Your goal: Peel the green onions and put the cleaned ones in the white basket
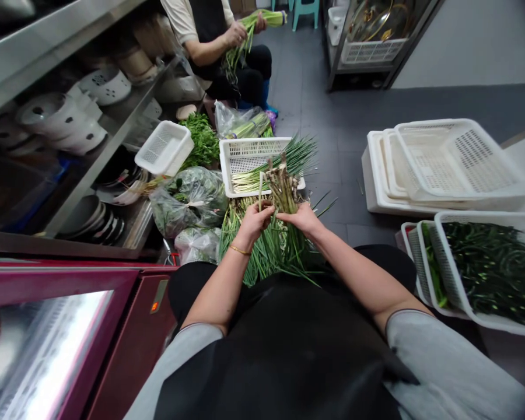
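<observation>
My right hand [301, 218] is wrapped round a bunch of scallions [284, 189], its brown root ends pointing up and the green leaves hanging towards my lap. Close beside it, my left hand [258, 218] pinches a thin pale stalk [261, 189] that stands up from the fingers. Under both hands lies a heap of loose green scallions [262, 256]. Just beyond is a white slotted basket [245, 149] with scallions laid in it, white ends to the left and green tops over the right rim.
Plastic bags of greens [188, 198], leafy herbs [200, 140] and a small white basket [164, 146] stand left, below a metal shelf. Stacked white baskets [459, 157] and a basket of green peppers [494, 268] are on the right. Ahead sits a person [210, 52] holding green stalks.
</observation>
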A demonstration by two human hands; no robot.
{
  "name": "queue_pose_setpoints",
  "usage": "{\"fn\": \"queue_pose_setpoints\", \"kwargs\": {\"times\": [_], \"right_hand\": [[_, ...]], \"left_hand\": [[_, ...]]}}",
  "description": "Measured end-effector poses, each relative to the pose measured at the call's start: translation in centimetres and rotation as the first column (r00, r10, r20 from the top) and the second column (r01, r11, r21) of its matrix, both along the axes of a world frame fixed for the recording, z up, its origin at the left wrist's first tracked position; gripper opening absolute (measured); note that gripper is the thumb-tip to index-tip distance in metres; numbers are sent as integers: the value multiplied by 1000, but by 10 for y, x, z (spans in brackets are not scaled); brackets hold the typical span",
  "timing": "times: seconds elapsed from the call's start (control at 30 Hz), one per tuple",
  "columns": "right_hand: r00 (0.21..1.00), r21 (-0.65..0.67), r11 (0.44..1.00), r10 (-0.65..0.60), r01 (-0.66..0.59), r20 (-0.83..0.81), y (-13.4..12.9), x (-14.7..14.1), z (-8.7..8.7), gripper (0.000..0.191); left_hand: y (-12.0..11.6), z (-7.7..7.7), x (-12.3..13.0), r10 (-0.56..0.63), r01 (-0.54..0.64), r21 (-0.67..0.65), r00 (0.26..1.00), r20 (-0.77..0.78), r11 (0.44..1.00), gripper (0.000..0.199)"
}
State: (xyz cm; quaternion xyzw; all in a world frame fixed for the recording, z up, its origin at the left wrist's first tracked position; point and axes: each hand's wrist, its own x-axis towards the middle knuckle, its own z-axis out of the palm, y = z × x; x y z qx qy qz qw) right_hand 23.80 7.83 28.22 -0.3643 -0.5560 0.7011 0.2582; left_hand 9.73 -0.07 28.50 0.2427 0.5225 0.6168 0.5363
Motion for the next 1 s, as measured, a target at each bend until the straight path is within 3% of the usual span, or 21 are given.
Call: {"fn": "queue_pose_setpoints", "kwargs": {"times": [0.1, 0.2, 0.3, 0.43, 0.5, 0.57, 0.7, 0.8, 0.87, 1.0], "right_hand": [[999, -16, 1000, 14, -14, 41, 12, 10, -2, 30], [998, -1, 998, -61, 61, 30, 28, 35, -2, 29], [991, 62, 990, -128, 126, 26, 34, 44, 1, 33], [982, 115, 980, 147, -160, 116, 26, 24, -3, 39], [973, 107, 970, 209, -219, 95, 26, 21, -4, 33], [981, 47, 980, 193, -195, 38, 30, 32, -1, 29], [974, -73, 985, 142, -157, -174, 51, 90, 22, 26], [949, -22, 999, 36, -45, -314, 75, 129, 38, 21], [954, 9, 998, -50, 55, -297, 91, 137, 36, 23], [982, -67, 983, -163, 170, 95, 100, 101, 2, 29]], "left_hand": [[-9, -8, -7, -83, 84, -3, 996, 24, 996, 49], [-16, -16, -17, -177, 178, -13, 983, 44, 984, 53], [-12, -21, -13, -144, 145, -15, 988, 61, 989, 56], [2, -17, 2, -146, 147, -19, 988, 48, 989, 63], [3, -14, -1, -240, 239, -51, 971, -14, 970, 61], [-2, -12, -15, -362, 347, -125, 923, -133, 930, 53], [-20, -24, -56, -495, 409, -298, 805, -328, 863, 33], [-33, -43, -80, -448, 322, -369, 828, -338, 872, 30], [-37, -53, -86, -365, 248, -378, 888, -280, 892, 33], [-27, -56, -70, -237, 223, -223, 971, -39, 949, 44]]}}
